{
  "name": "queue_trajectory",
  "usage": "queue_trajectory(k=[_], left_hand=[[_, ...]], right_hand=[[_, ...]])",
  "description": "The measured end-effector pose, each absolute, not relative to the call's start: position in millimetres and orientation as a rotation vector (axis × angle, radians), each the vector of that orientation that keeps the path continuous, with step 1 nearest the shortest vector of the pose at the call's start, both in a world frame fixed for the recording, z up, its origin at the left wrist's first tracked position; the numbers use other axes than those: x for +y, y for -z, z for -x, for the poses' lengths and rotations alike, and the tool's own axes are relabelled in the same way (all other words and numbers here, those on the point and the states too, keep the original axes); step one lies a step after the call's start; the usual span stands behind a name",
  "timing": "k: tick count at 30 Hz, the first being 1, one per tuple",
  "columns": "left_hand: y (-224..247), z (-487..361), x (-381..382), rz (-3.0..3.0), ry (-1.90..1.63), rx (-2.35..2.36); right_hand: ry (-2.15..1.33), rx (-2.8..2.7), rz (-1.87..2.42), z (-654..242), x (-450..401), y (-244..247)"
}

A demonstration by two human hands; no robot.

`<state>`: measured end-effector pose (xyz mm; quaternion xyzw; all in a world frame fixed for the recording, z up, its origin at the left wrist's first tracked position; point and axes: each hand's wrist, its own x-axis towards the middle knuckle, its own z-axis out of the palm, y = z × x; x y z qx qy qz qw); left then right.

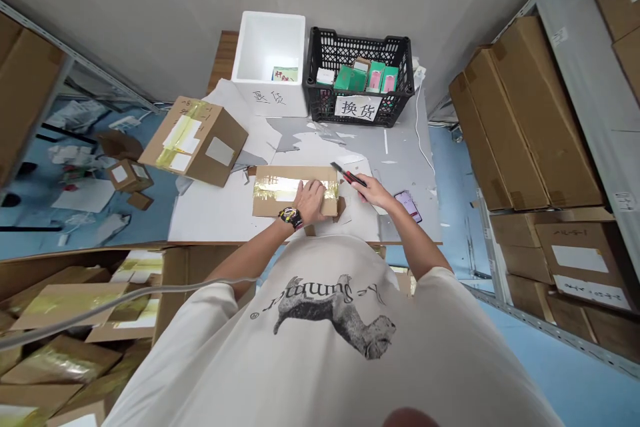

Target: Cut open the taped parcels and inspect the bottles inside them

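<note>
A flat cardboard box [295,191] with shiny yellowish tape across its top lies on a white sheet at the table's near edge. My left hand [310,202], with a black and yellow watch on the wrist, rests flat on the taped top. My right hand [369,189] grips a red and black utility knife [347,175], its blade pointing away from me, just past the box's right end. A phone [409,206] with a lit screen lies to the right of that hand.
A taped cardboard box [197,141] sits on the table's left side. Behind it stand a white foam box [270,53] and a black plastic crate [359,77] holding small green and pink boxes. Stacked cartons [525,127] fill the shelves on the right.
</note>
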<state>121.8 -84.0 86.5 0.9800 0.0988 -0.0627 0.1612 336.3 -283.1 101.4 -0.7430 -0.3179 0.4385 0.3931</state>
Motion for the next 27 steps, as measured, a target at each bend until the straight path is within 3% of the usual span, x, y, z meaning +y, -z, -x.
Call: queue_trajectory(k=[5,18,23,27], left_hand=[[-93,-121,-86,-2.801,0.26,0.282],[-89,-128,-78,-2.773,0.247,0.305],[-85,-121,-72,-2.623,0.088,0.287],[-95,-100,-81,-2.37,-0.179,0.347]], right_hand=[[-1.413,-0.866,1.835,-341,-323,-112],[-1.852,-0.897,1.734,-326,-298,-126],[-1.548,-0.671,1.862,-331,-337,-134],[-1.075,-0.431,2.006,-326,-337,-130]])
